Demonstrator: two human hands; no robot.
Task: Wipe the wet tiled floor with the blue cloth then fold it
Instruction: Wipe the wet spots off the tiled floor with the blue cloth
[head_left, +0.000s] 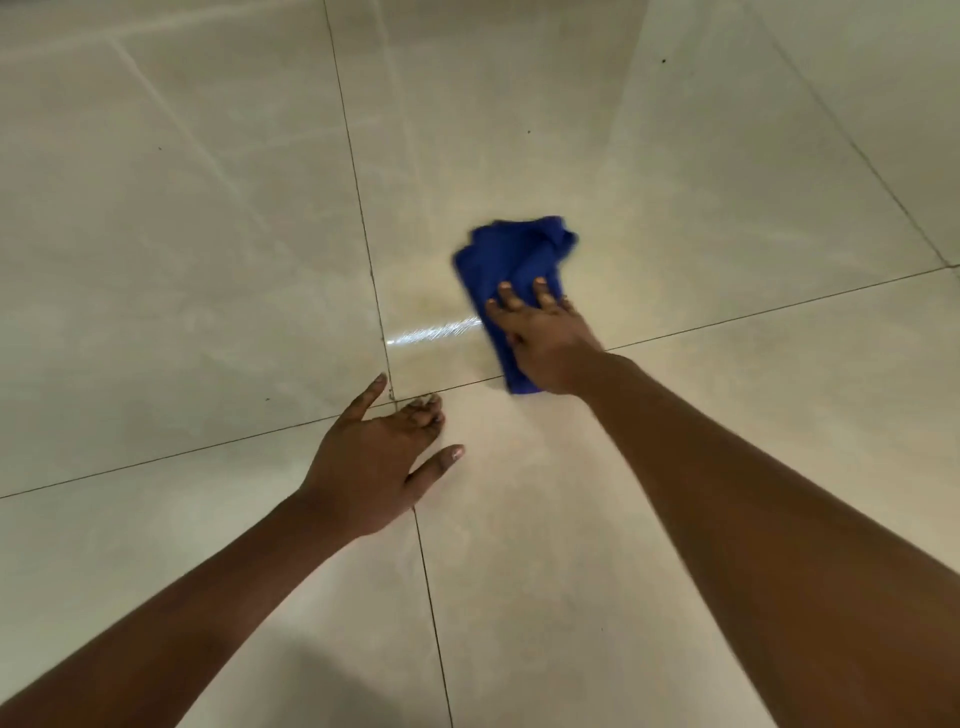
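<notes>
Wiping now: right hand (545, 343) pressing blue cloth (511, 254), fingers spread flat; left hand (376, 467) bracing on tiled floor (208, 260), holding nothing. Wet streak (434, 332) beside cloth needing another pass, folding waiting.

No readable text, label or number anywhere (neither on cloth nor on tiles).

The crumpled cloth (511, 254) is deep royal blue. The glossy tiled floor (208, 208) is pale cream-beige, crossed by thin dark grout lines.
</notes>
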